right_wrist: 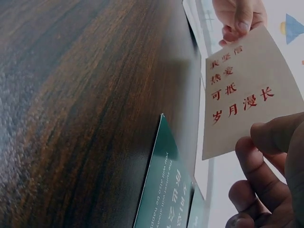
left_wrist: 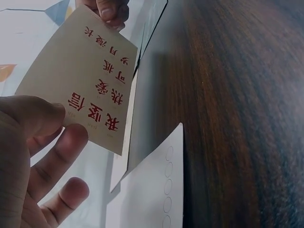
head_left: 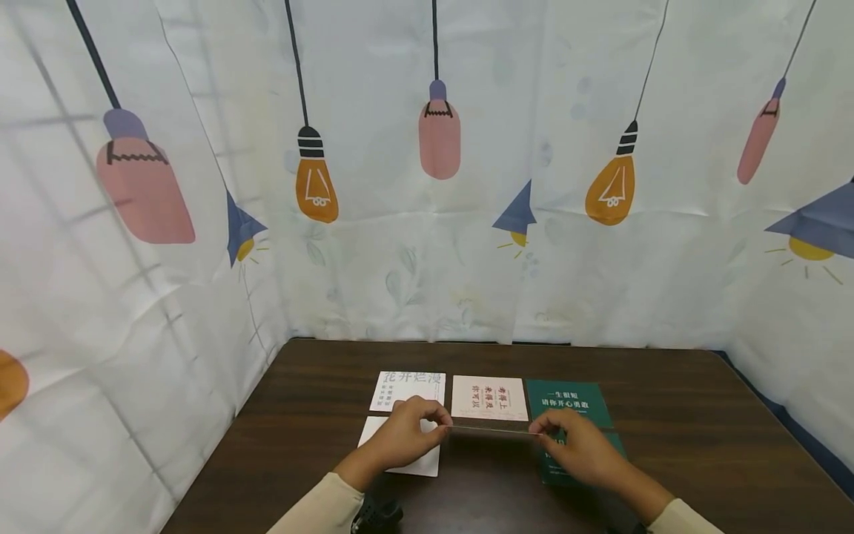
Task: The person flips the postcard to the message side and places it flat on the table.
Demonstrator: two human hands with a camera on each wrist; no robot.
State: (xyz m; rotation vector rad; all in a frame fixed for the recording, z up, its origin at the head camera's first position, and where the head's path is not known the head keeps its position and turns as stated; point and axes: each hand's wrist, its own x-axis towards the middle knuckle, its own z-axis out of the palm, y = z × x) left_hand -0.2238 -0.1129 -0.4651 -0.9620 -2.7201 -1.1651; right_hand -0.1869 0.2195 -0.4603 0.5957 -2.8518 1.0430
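Note:
Both hands hold up one cream card [left_wrist: 71,66] printed with red Chinese characters, level above the table. In the head view only its thin edge [head_left: 490,429] shows. My left hand [head_left: 408,436] pinches one end between thumb and fingers. The opposite end is pinched by my right hand [head_left: 582,449]. Below the left hand lies a white card [head_left: 422,466], partly covered by it; in the left wrist view it shows a row of small circles. A green card [head_left: 555,472] with pale writing lies under the right hand, also partly hidden.
A back row on the dark wooden table [head_left: 320,430] holds a white card with grey writing [head_left: 414,393], a pale pink card with red characters [head_left: 489,398] and another green card [head_left: 567,393]. A white curtain [head_left: 400,259] with printed lamps stands behind and at the sides.

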